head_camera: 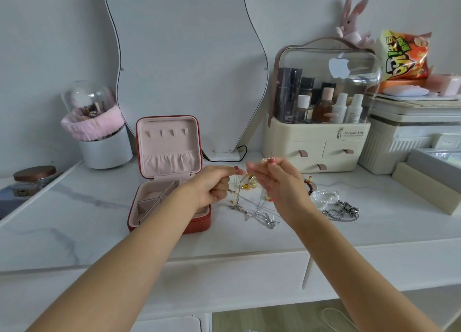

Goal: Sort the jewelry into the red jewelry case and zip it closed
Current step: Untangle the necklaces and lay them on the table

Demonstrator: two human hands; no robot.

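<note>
The red jewelry case [197,225] lies open on the marble top, its lid upright, with a pink lining, small hooks and divided compartments. Just right of it, my left hand [214,186] and my right hand [277,182] are raised above the jewelry pile. Both pinch a thin silver necklace chain [239,182] that hangs between them down to the table. Silver necklaces [262,217] lie tangled below. Gold pieces [250,183] sit behind the hands. A pearl bracelet [324,198], a red bead bracelet [309,186] and a dark metal chain [344,212] lie to the right.
A wavy mirror [184,57] stands behind the case, with a black cable [229,157] at its base. A cream cosmetics organiser [316,142] is at the back right, a brush holder [99,134] at the back left. The table's front edge runs below my forearms.
</note>
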